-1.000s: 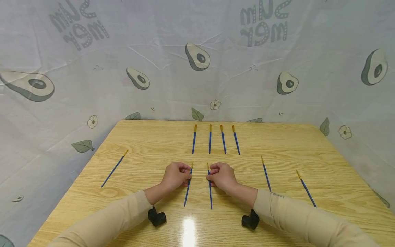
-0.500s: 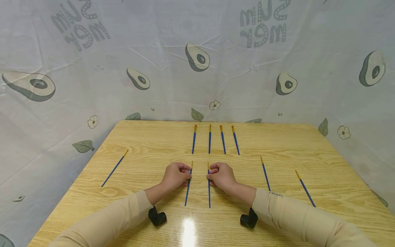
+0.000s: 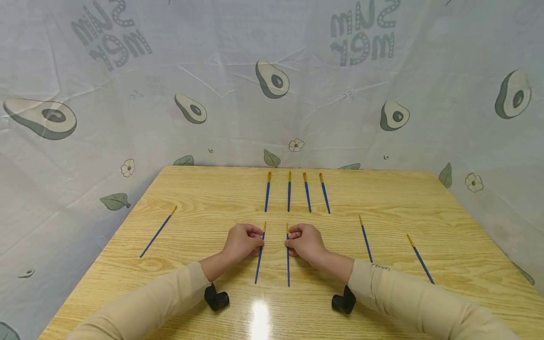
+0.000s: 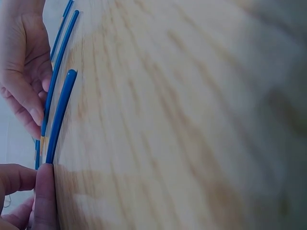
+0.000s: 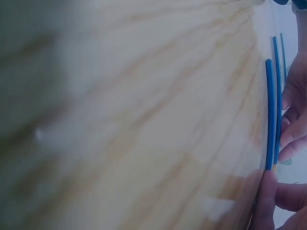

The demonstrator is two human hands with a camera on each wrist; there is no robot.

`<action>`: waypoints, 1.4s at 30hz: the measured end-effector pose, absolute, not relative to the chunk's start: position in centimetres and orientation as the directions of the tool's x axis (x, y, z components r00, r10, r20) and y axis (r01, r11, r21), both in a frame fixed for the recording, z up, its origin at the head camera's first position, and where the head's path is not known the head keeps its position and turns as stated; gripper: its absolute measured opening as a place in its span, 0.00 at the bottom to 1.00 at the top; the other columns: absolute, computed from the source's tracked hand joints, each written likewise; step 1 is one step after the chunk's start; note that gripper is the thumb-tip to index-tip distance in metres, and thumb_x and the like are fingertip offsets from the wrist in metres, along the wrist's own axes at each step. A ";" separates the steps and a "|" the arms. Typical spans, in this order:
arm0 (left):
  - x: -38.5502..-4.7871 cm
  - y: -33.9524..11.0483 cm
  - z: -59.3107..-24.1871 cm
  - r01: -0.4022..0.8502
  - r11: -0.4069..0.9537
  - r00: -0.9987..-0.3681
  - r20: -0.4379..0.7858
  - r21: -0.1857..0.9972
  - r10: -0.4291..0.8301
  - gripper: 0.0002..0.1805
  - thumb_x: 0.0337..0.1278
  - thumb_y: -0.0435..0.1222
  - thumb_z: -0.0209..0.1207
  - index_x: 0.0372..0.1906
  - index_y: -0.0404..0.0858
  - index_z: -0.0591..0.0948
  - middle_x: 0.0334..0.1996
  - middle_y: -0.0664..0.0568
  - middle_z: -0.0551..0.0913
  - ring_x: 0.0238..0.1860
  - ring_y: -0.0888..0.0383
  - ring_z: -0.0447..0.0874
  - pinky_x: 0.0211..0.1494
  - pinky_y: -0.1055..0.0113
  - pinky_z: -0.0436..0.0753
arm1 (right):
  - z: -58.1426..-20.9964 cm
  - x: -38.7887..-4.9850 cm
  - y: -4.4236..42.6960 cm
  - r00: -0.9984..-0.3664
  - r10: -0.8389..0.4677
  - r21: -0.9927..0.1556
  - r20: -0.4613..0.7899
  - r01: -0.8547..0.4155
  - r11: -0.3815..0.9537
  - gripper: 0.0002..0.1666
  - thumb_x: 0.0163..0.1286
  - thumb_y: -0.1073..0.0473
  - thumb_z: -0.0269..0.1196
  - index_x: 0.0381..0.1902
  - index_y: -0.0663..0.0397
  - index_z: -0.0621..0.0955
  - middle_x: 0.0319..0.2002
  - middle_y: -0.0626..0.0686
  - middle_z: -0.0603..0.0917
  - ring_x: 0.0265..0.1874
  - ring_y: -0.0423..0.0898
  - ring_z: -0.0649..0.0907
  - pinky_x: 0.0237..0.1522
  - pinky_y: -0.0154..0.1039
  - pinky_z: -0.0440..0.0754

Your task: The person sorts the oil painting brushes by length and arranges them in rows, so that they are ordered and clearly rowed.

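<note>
Left-hand paintbrush (image 3: 260, 252) and right-hand paintbrush (image 3: 288, 259) are near each other at the middle of the wooden table (image 3: 204, 193), one in each of my hands, blue handles toward me. Taking the space between my hands as the clock's centre, with the table's far edge at twelve, the right one's tip points to twelve and the left one's leans just past it.

My left hand (image 3: 242, 242) pinches its brush between thumb and fingers on the nine o'clock side; my right hand (image 3: 308, 243) pinches the other from the three o'clock side. I cannot tell whether either handle end touches the wood.

Beyond my hands lie four more, well apart from my fingers: the first far brush (image 3: 267, 193) at twelve, the second far brush (image 3: 289, 193) just past it, the third far brush (image 3: 307, 193) at one, and the fourth far brush (image 3: 325, 193) between one and two. A slanted brush (image 3: 158, 231) lies out at nine, its tip toward one. At three are a nearer side brush (image 3: 366, 239) and, farther out, an outer side brush (image 3: 422, 261), both tips toward eleven. A printed cloth (image 3: 229, 38) hangs behind the table at twelve.
</note>
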State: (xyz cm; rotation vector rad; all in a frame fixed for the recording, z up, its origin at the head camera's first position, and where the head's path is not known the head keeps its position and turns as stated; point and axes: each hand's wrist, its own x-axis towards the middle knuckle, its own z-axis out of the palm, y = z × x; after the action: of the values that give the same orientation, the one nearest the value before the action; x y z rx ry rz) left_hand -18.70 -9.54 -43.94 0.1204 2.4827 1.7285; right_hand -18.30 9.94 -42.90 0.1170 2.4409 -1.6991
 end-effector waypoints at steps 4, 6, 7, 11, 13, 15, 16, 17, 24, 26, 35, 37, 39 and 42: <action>-18.7 -9.5 -43.8 -0.008 0.339 -0.990 -0.055 0.941 0.129 0.08 0.52 0.23 0.64 0.39 0.26 0.83 0.26 0.48 0.81 0.22 0.58 0.81 0.25 0.64 0.85 | -42.9 -18.3 10.0 -0.982 -0.025 -0.927 -0.186 0.167 0.336 0.19 0.59 0.76 0.67 0.49 0.70 0.78 0.32 0.55 0.78 0.25 0.44 0.81 0.24 0.37 0.85; -18.7 -9.6 -43.8 -0.016 0.332 -0.990 -0.063 0.943 0.129 0.08 0.52 0.23 0.65 0.39 0.26 0.83 0.27 0.48 0.81 0.23 0.58 0.82 0.25 0.63 0.86 | -42.8 -18.3 10.0 -0.981 -0.023 -0.930 -0.193 0.175 0.323 0.20 0.59 0.76 0.67 0.50 0.70 0.78 0.33 0.55 0.77 0.25 0.44 0.82 0.25 0.37 0.85; -18.8 -9.6 -43.8 -0.023 0.327 -0.989 -0.069 0.945 0.130 0.09 0.52 0.23 0.65 0.39 0.26 0.83 0.27 0.48 0.81 0.23 0.58 0.82 0.26 0.63 0.86 | -42.8 -18.3 10.1 -0.980 -0.025 -0.932 -0.196 0.178 0.314 0.20 0.59 0.76 0.67 0.50 0.70 0.78 0.33 0.55 0.77 0.25 0.44 0.82 0.25 0.37 0.85; -18.9 -9.8 -43.8 -0.054 0.294 -0.986 -0.097 0.954 0.133 0.10 0.51 0.22 0.65 0.41 0.25 0.82 0.28 0.46 0.81 0.24 0.57 0.82 0.26 0.62 0.86 | -42.7 -18.2 10.4 -0.977 -0.038 -0.946 -0.211 0.195 0.260 0.21 0.59 0.76 0.67 0.51 0.70 0.77 0.33 0.56 0.78 0.26 0.45 0.83 0.26 0.39 0.86; -18.9 -9.8 -43.8 -0.074 0.275 -0.985 -0.115 0.959 0.133 0.11 0.51 0.22 0.65 0.41 0.25 0.82 0.29 0.46 0.80 0.24 0.57 0.82 0.27 0.62 0.86 | -42.6 -18.2 10.6 -0.976 -0.044 -0.952 -0.215 0.199 0.234 0.21 0.59 0.76 0.67 0.51 0.70 0.77 0.33 0.56 0.78 0.26 0.45 0.83 0.26 0.40 0.86; -19.0 -9.9 -43.8 -0.088 0.261 -0.983 -0.126 0.961 0.134 0.11 0.51 0.22 0.65 0.41 0.25 0.82 0.29 0.45 0.80 0.24 0.57 0.82 0.27 0.61 0.86 | -42.5 -18.1 10.9 -0.975 -0.052 -0.955 -0.217 0.201 0.218 0.21 0.59 0.76 0.66 0.51 0.71 0.77 0.34 0.57 0.77 0.26 0.46 0.83 0.27 0.40 0.86; -19.0 -9.9 -43.8 -0.092 0.258 -0.982 -0.130 0.962 0.134 0.11 0.51 0.22 0.65 0.41 0.25 0.82 0.29 0.45 0.80 0.24 0.57 0.82 0.27 0.61 0.86 | -42.5 -18.0 11.0 -0.974 -0.055 -0.956 -0.219 0.204 0.211 0.21 0.59 0.77 0.66 0.51 0.71 0.77 0.34 0.57 0.77 0.26 0.47 0.83 0.27 0.40 0.86; -19.1 -9.9 -43.8 -0.098 0.256 -0.982 -0.135 0.962 0.132 0.11 0.50 0.22 0.65 0.41 0.25 0.82 0.29 0.45 0.80 0.24 0.57 0.82 0.27 0.61 0.86 | -42.4 -18.0 11.2 -0.974 -0.056 -0.956 -0.220 0.204 0.210 0.21 0.59 0.76 0.66 0.51 0.71 0.77 0.34 0.57 0.77 0.26 0.47 0.83 0.27 0.40 0.86; -19.2 -9.8 -43.8 -0.101 0.253 -0.980 -0.140 0.962 0.141 0.11 0.51 0.22 0.65 0.42 0.25 0.81 0.30 0.45 0.80 0.25 0.57 0.81 0.27 0.61 0.86 | -41.9 -17.9 12.5 -0.973 -0.042 -0.952 -0.228 0.213 0.219 0.19 0.61 0.74 0.66 0.51 0.70 0.78 0.36 0.57 0.77 0.29 0.47 0.83 0.28 0.41 0.86; -19.2 -9.9 -43.7 -0.102 0.251 -0.979 -0.141 0.963 0.145 0.11 0.51 0.22 0.65 0.42 0.25 0.81 0.30 0.45 0.79 0.25 0.57 0.81 0.27 0.61 0.86 | -41.6 -17.8 12.9 -0.973 -0.040 -0.952 -0.227 0.213 0.221 0.19 0.62 0.74 0.65 0.51 0.70 0.78 0.37 0.57 0.77 0.31 0.47 0.83 0.29 0.41 0.86; -19.4 -11.1 -42.9 -0.087 0.251 -0.983 -0.124 0.964 0.135 0.11 0.51 0.24 0.66 0.42 0.27 0.82 0.31 0.45 0.80 0.28 0.54 0.82 0.28 0.60 0.86 | -40.4 -17.6 15.8 -0.976 -0.078 -0.950 -0.205 0.180 0.254 0.18 0.65 0.71 0.64 0.53 0.71 0.76 0.38 0.58 0.77 0.37 0.51 0.82 0.35 0.44 0.86; -19.5 -11.6 -42.6 -0.079 0.260 -0.985 -0.116 0.962 0.129 0.12 0.51 0.24 0.66 0.42 0.26 0.82 0.32 0.45 0.80 0.30 0.54 0.82 0.29 0.60 0.86 | -40.2 -17.5 16.4 -0.975 -0.080 -0.948 -0.208 0.181 0.263 0.19 0.65 0.71 0.64 0.52 0.71 0.76 0.38 0.57 0.77 0.37 0.51 0.82 0.36 0.45 0.86; -19.5 -12.1 -42.3 -0.074 0.269 -0.985 -0.113 0.960 0.130 0.12 0.51 0.24 0.66 0.43 0.26 0.82 0.33 0.45 0.80 0.31 0.54 0.82 0.30 0.59 0.86 | -39.9 -17.5 17.1 -0.973 -0.091 -0.944 -0.210 0.178 0.278 0.19 0.65 0.70 0.64 0.53 0.72 0.76 0.38 0.57 0.77 0.38 0.51 0.82 0.37 0.45 0.86; -19.4 -13.2 -41.8 -0.068 0.279 -0.982 -0.114 0.958 0.152 0.14 0.52 0.25 0.66 0.45 0.26 0.82 0.34 0.45 0.80 0.33 0.54 0.82 0.32 0.59 0.87 | -39.6 -17.5 18.3 -0.971 -0.112 -0.939 -0.212 0.171 0.298 0.20 0.66 0.69 0.63 0.53 0.73 0.75 0.39 0.58 0.77 0.39 0.51 0.82 0.39 0.45 0.86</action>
State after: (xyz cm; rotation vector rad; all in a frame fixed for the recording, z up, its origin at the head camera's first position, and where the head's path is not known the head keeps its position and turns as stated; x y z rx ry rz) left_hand -19.44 -13.18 -41.85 0.0787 2.3604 1.7817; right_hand -17.50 18.32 -39.60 0.0545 2.3289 -1.7315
